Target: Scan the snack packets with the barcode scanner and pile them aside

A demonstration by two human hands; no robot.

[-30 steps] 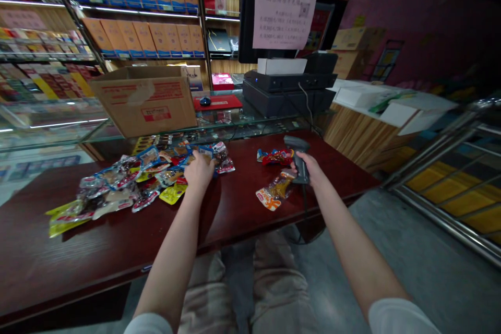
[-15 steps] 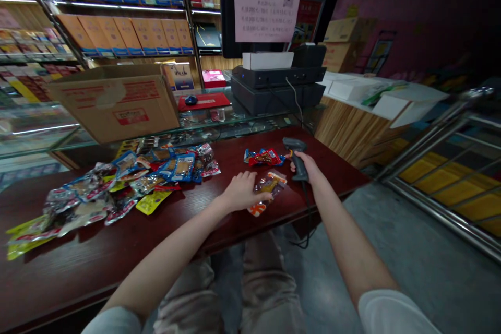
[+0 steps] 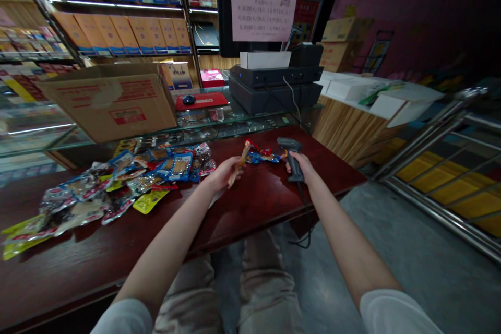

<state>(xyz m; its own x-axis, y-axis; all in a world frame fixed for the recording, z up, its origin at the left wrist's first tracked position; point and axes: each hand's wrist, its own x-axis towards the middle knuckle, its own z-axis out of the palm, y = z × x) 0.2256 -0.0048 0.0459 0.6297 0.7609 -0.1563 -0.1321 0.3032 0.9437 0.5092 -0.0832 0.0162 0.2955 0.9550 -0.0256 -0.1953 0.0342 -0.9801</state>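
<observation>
My left hand (image 3: 227, 173) is closed on a snack packet (image 3: 243, 159), a clear and orange one held edge-on above the table. The fingers of my right hand (image 3: 302, 167) wrap round the grip of a dark barcode scanner (image 3: 293, 159), whose cable hangs down over the table edge. Between the two hands, farther back, a few red and blue snack packets (image 3: 263, 155) lie on the dark red table (image 3: 250, 203). A large heap of mixed snack packets (image 3: 117, 180) spreads over the table to the left of my left hand.
An open cardboard box (image 3: 113, 104) stands on the glass counter behind the heap. Right of it are a mouse (image 3: 188, 99) on a red mat, a black cash drawer (image 3: 270, 96) and a monitor with a pink notice (image 3: 262, 2). A metal railing (image 3: 426, 162) stands at the right.
My left hand went from the heap to the orange-and-clear packet near the scanner, then picked it up and moved slightly left with it. My right hand keeps holding the scanner.
</observation>
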